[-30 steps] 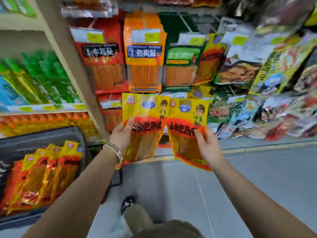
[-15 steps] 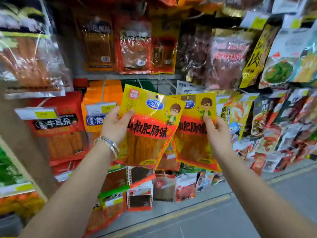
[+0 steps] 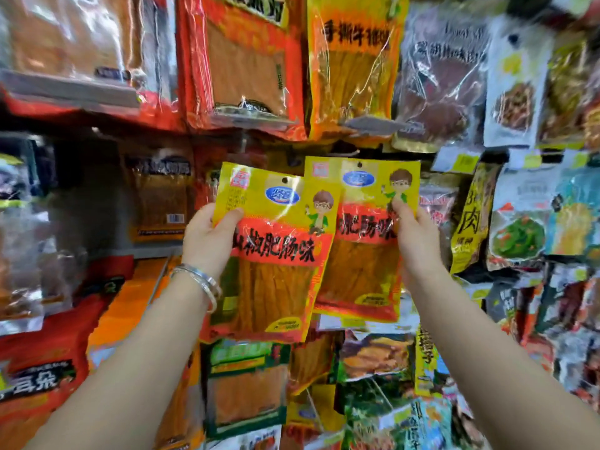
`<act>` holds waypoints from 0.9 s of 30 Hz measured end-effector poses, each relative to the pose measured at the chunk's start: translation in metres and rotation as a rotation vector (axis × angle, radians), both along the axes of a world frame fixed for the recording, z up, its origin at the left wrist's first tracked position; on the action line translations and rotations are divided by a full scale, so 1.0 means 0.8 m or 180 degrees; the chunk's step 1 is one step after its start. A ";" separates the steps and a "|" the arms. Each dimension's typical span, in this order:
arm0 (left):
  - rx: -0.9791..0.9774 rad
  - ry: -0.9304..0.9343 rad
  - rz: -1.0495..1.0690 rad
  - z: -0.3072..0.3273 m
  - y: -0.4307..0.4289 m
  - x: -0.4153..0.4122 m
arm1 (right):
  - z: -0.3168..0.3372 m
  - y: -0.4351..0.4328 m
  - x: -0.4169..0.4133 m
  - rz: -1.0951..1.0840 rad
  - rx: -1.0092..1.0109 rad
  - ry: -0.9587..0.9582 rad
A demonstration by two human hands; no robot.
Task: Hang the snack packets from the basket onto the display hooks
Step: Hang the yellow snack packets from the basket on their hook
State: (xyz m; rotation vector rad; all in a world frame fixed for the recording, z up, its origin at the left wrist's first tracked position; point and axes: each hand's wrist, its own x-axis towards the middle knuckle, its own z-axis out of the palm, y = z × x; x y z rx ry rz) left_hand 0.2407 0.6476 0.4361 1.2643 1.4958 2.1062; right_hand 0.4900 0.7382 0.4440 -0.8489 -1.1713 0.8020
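I hold up two yellow and red snack packets with a cartoon boy on them, side by side in front of the display wall. My left hand (image 3: 207,238), with silver bangles at the wrist, grips the left packet (image 3: 276,254) by its left edge, thumb on the front. My right hand (image 3: 414,235) pinches the right packet (image 3: 360,241) at its right side. Each packet has a small round hang hole near its top edge. The left packet overlaps the right one slightly. The hooks themselves are hidden behind hanging goods, and the basket is out of view.
Hanging snack bags crowd the wall: large red (image 3: 240,60) and yellow (image 3: 354,66) bags directly above, a green-topped bag (image 3: 246,384) below, orange and red bags (image 3: 42,368) at lower left, several mixed packets (image 3: 526,209) on the right.
Both hands have lifted the two packets higher up the display wall. The view has tilted upward, so the basket and the floor have dropped out of sight.
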 end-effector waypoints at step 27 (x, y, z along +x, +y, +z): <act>0.0280 -0.0452 -0.0093 0.038 0.026 0.049 | 0.044 0.124 -0.039 0.1141 -0.0325 -0.0181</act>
